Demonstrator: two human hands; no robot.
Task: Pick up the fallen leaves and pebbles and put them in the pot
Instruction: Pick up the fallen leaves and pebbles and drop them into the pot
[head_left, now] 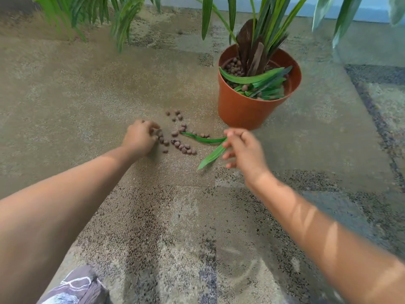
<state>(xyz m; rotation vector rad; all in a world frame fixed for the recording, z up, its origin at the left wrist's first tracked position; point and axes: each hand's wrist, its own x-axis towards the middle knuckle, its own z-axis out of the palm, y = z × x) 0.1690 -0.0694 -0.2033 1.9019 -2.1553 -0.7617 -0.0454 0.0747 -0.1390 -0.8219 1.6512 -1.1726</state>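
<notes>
On speckled carpet (pixel 65 88) beside an orange plastic pot (pixel 241 108), the left hand (pixel 140 137) curls around small brown pebbles (pixel 182 145) while the right hand (pixel 243 150) pinches two long green leaves (pixel 211 156)

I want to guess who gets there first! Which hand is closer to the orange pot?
The right hand. It is just below the front of the orange pot, pinching a green leaf. The left hand is farther left, beyond the scattered pebbles.

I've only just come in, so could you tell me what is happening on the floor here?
A person is tidying spilled plant litter on the carpet. The left hand is gathering brown pebbles, while the right hand pinches two green leaves. The orange pot already holds several leaves; many pebbles remain on the floor.
</notes>
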